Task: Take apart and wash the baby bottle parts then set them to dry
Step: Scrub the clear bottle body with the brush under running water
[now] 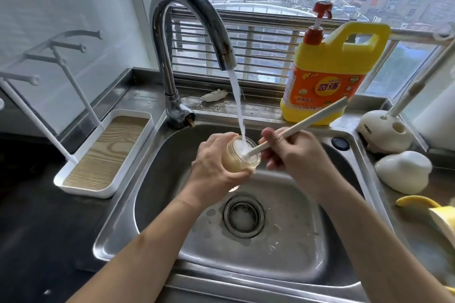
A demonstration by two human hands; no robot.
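My left hand (211, 167) grips a clear amber baby bottle body (240, 157) over the steel sink (172, 155), its mouth tilted up under the tap's running water (237, 110). My right hand (293, 152) holds the cream handle of a bottle brush (307, 123). The brush head is inside the bottle mouth, hidden in foam and water. White bottle parts (403, 171) lie on the counter at the right.
A chrome tap (187, 19) arches over the sink. A yellow dish soap jug (330, 76) stands on the ledge behind. A white drying rack with a wood-grain tray (103, 155) sits at the left. A brush holder (384, 134) and a yellow item (433, 214) are at the right.
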